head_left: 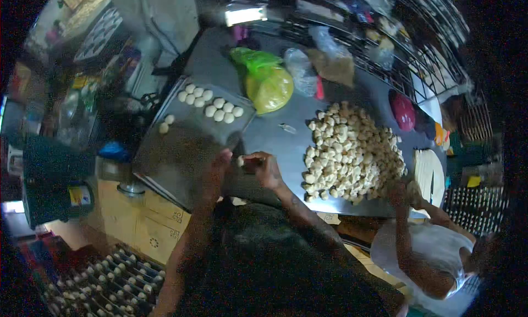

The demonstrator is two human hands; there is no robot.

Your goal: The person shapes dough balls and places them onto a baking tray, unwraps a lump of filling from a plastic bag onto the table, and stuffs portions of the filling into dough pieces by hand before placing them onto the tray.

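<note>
Room is dim and cluttered: wire rack [432,61] upper right, green bin [52,179] far left, rows of pale balls [132,281] lower left. Edges are dark and warped.

Grey table [269,138] runs through the middle; smooth top, bare strip between the two work areas.

Co-worker [421,256] sits lower right, hands at the near edge of the pile; blurred, can't tell what they hold.

Dark tray [181,146] lies left of centre, right in front of the wearer, probably so finished balls need little reach. Pile of lumpy dough pieces [352,152] is right of centre, between both people, presumably so each can get at it. Bags, yellow [272,91] and clear [300,69], sit toward the top of the table, likely parked out of the way.

Right hand [265,171], frame centre, pinches a small dough piece [240,161] at the fingertips, a light hold that probably suits something soft. Left hand [221,166] is up just beside it, over the tray; blurred, can't tell if it's open or holding anything.

Round balls [228,118] sit in close groups toward the tray's far edge, plausibly to leave the near part free.
</note>
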